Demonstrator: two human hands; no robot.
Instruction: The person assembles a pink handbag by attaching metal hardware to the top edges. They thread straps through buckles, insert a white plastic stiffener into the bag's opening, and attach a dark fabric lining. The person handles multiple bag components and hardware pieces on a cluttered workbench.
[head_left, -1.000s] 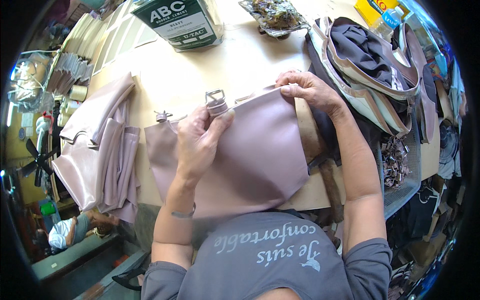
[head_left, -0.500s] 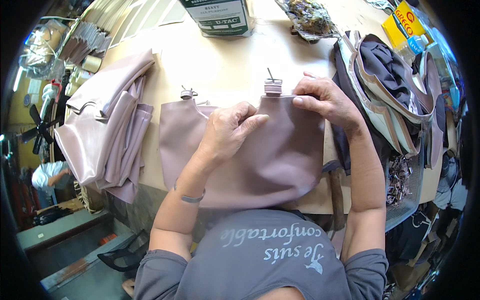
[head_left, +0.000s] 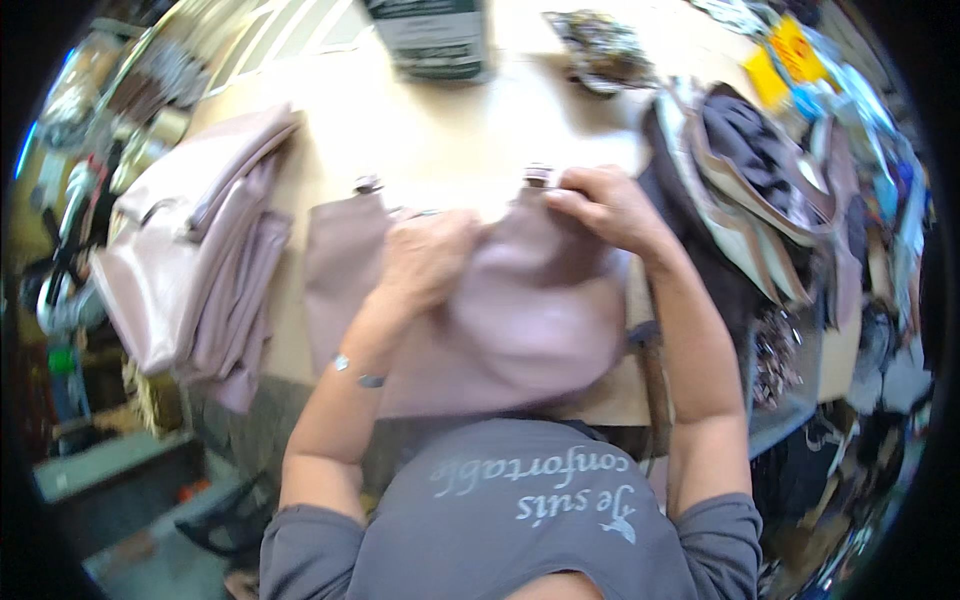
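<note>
A mauve leather-like bag body (head_left: 510,345) lies spread before me, its top edge away from me. Two short strap tabs rise from that edge, a left tab (head_left: 367,186) and a right tab (head_left: 537,176). My left hand (head_left: 430,252) is closed on the top edge in the dip between the tabs; motion smears its fingers a little. Beside the right tab, my right hand (head_left: 608,208) pinches the top right corner of the bag body between thumb and fingers.
Folded mauve pieces (head_left: 200,250) are heaped at the left. A green and white tin (head_left: 438,45) and a clear bag of small parts (head_left: 605,50) stand at the back. Dark half-made bags (head_left: 750,150), a basket of metal bits (head_left: 785,365) and a wooden handle (head_left: 655,375) are at the right.
My left hand has moved left, away from the right tab, and its thumb is tucked in. My right hand has come closer to the right tab. The whole view has shifted slightly.
</note>
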